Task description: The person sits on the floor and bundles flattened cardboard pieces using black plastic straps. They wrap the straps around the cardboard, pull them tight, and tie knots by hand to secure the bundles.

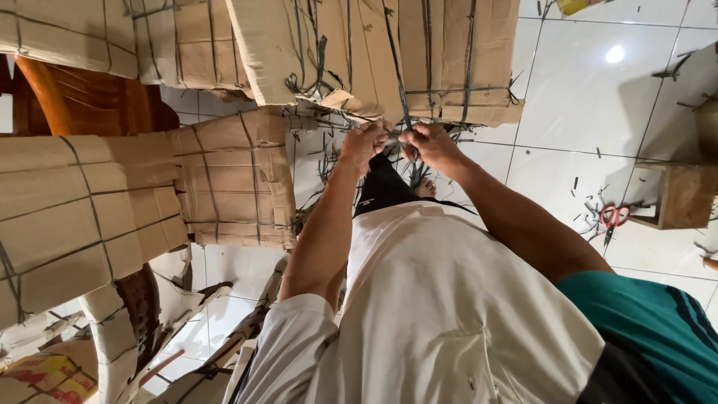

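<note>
Strap (397,75), a thin dark band, runs down across the cardboard-wrapped bundle (359,52) at top centre and ends between the person's two hands. Left hand (362,144) is closed in a fist around the strap's end just below the bundle's lower edge; right hand (432,144) sits right beside it, fingers pinched on the same strap, the two hands almost touching. Both forearms reach up from a white shirt (434,299) and a teal sleeve (658,322). More cardboard-wrapped pieces, each tied with similar dark straps, lie around: a box-shaped one (235,179) left of the hands, a large one (82,217) at far left, another (460,60) to the right of the central bundle. A wooden chair part (82,101) shows between them. On the white tile floor (583,97) lie short strap offcuts, and red-handled scissors (613,217) rest near a small wooden block (684,196) at right, well apart from the hands.
</note>
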